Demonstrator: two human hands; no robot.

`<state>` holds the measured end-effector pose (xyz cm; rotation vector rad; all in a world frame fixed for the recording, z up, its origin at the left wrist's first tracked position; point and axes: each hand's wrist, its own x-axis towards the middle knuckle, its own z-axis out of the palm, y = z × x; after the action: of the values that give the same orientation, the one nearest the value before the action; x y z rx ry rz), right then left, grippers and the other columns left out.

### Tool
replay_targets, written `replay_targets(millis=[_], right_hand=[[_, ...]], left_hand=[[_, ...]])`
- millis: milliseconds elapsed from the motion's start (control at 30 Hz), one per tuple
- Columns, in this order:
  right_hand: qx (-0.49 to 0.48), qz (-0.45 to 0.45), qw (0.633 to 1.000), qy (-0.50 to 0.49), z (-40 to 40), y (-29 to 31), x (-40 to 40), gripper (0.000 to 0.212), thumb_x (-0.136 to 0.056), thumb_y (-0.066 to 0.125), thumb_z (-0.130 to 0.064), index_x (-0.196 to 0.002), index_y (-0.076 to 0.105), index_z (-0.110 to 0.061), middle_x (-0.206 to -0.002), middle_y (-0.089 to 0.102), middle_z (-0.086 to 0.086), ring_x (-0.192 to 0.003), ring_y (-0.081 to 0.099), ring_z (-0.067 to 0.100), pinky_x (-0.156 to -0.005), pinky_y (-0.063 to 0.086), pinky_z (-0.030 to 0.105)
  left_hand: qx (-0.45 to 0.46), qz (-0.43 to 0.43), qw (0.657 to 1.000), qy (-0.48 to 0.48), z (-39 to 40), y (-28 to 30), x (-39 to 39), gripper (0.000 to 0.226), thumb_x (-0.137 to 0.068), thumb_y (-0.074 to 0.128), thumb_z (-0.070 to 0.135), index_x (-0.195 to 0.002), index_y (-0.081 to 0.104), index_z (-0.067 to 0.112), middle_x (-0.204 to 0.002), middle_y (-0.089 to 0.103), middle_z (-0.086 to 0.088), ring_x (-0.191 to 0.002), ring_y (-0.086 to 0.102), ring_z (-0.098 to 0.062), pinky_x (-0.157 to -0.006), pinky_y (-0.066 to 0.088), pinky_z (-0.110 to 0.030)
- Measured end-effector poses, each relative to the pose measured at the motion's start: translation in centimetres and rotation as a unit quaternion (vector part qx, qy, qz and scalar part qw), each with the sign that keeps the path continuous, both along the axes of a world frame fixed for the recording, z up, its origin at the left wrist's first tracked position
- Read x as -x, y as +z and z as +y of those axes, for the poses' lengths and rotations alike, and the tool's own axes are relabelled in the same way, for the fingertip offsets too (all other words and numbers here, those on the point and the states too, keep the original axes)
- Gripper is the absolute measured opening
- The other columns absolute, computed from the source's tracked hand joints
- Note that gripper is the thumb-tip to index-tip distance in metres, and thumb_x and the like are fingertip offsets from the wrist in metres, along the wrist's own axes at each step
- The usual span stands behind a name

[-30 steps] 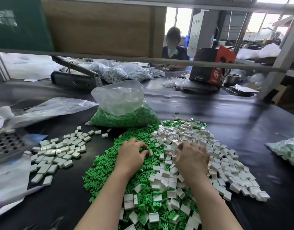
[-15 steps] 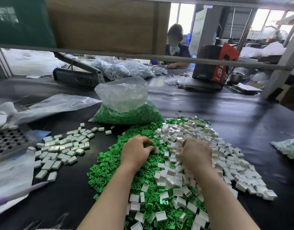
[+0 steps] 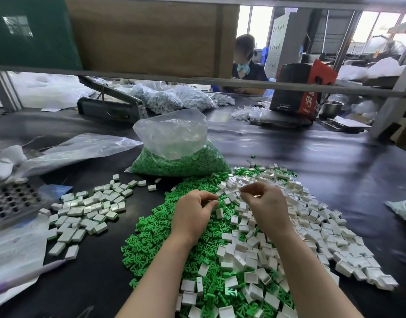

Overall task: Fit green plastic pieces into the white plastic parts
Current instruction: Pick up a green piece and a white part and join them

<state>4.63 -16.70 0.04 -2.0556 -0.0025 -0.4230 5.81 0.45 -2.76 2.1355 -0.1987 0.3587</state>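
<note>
A heap of green plastic pieces (image 3: pixel 156 235) lies on the black table, overlapped on the right by a spread of hollow white plastic parts (image 3: pixel 316 216). My left hand (image 3: pixel 193 214) hovers over the green heap's far end with its fingers curled toward the thumb. What it holds, if anything, is hidden. My right hand (image 3: pixel 266 207) hovers over the white parts, fingertips drawn together near the thumb, and its contents do not show. One white part (image 3: pixel 219 213) stands just under the left thumb.
A clear bag of green pieces (image 3: pixel 181 161) stands behind the heaps. Fitted white parts (image 3: pixel 87 212) lie in a group at left, beside a perforated metal tray (image 3: pixel 11 203) and plastic bags (image 3: pixel 78 148). Another bag (image 3: pixel 404 210) sits at the right edge. A person works across the table.
Both hands have lifted off the pile and their fingertips have turned toward each other. The camera has shifted slightly.
</note>
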Motion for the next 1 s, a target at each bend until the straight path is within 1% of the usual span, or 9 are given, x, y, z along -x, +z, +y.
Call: replay_targets(millis=[100,200,400,500,600,667,833,933,1000], right_hand=[[-0.089,0.019,0.995,0.041,0.7,0.3,0.4,0.013,-0.087,0.067,-0.002,-0.089,0.069,-0.014,-0.086,0.07,-0.001,-0.074,0.065,0.001,-0.065,0.051,0.011],[-0.144,0.057,0.986,0.068,1.4,0.2,0.6,0.009,-0.088,0.066,-0.002,-0.092,0.068,-0.01,-0.091,0.069,0.009,-0.083,0.066,0.019,-0.07,0.057,0.025],[-0.235,0.051,0.967,0.082,2.2,0.2,0.5,0.012,-0.086,0.07,-0.005,-0.096,0.067,-0.01,-0.094,0.07,0.013,-0.085,0.067,0.022,-0.071,0.055,0.023],[-0.245,0.05,0.965,0.082,2.5,0.1,0.4,0.013,-0.084,0.072,-0.005,-0.095,0.067,-0.009,-0.092,0.07,0.012,-0.085,0.069,0.024,-0.073,0.056,0.025],[-0.244,0.046,0.965,0.088,2.5,0.1,0.3,0.013,-0.085,0.072,-0.006,-0.096,0.067,-0.008,-0.093,0.07,0.012,-0.088,0.069,0.027,-0.075,0.058,0.027],[-0.231,0.044,0.968,0.086,2.5,0.0,0.4,0.014,-0.085,0.072,-0.01,-0.098,0.065,-0.009,-0.094,0.07,0.011,-0.087,0.068,0.024,-0.075,0.058,0.029],[-0.188,0.069,0.975,0.091,2.8,-0.1,0.5,0.013,-0.085,0.074,-0.014,-0.094,0.067,-0.009,-0.082,0.072,0.007,-0.068,0.066,0.007,-0.055,0.049,0.017],[-0.198,0.043,0.976,0.084,2.9,0.0,0.7,0.009,-0.083,0.075,-0.011,-0.091,0.071,-0.01,-0.081,0.074,0.007,-0.066,0.067,0.007,-0.054,0.048,0.016],[-0.204,0.031,0.976,0.071,2.9,-0.1,0.8,0.005,-0.082,0.077,-0.012,-0.085,0.073,-0.012,-0.077,0.074,0.003,-0.064,0.067,0.006,-0.055,0.048,0.016]], left_hand=[[0.072,0.032,0.996,-0.034,-0.3,0.4,0.0,0.009,-0.088,0.072,0.017,-0.093,0.076,0.023,-0.081,0.072,0.012,-0.075,0.067,0.001,-0.072,0.055,-0.016],[0.143,0.06,0.986,-0.064,-0.5,1.1,0.1,0.011,-0.088,0.072,0.013,-0.092,0.074,0.023,-0.08,0.073,0.006,-0.074,0.069,-0.002,-0.07,0.056,-0.019],[0.186,0.076,0.974,-0.109,-1.0,1.9,0.2,0.018,-0.088,0.072,0.016,-0.105,0.074,0.011,-0.088,0.075,0.0,-0.079,0.07,-0.006,-0.069,0.054,-0.017],[0.232,0.083,0.962,-0.118,-1.0,1.9,0.3,0.017,-0.087,0.072,0.015,-0.101,0.074,0.008,-0.079,0.074,0.004,-0.068,0.067,0.0,-0.062,0.05,-0.013],[0.264,0.094,0.952,-0.122,-1.0,1.9,0.3,0.012,-0.085,0.073,0.017,-0.095,0.072,0.009,-0.07,0.071,0.007,-0.063,0.064,0.001,-0.058,0.048,-0.012],[0.294,0.101,0.945,-0.105,-1.1,2.0,0.3,0.013,-0.084,0.073,0.019,-0.093,0.071,0.009,-0.073,0.071,0.003,-0.064,0.064,-0.003,-0.058,0.049,-0.015],[0.371,0.11,0.918,-0.085,-1.3,2.0,0.0,0.017,-0.084,0.072,0.017,-0.096,0.068,0.005,-0.083,0.073,-0.006,-0.073,0.069,-0.013,-0.066,0.055,-0.02],[0.401,0.127,0.902,-0.095,-1.3,2.0,0.0,0.03,-0.075,0.075,0.025,-0.096,0.069,0.005,-0.091,0.075,-0.013,-0.082,0.072,-0.02,-0.073,0.058,-0.024],[0.41,0.139,0.896,-0.099,-1.3,2.0,0.1,0.032,-0.072,0.076,0.026,-0.096,0.07,0.005,-0.091,0.075,-0.012,-0.082,0.073,-0.02,-0.073,0.058,-0.024]])
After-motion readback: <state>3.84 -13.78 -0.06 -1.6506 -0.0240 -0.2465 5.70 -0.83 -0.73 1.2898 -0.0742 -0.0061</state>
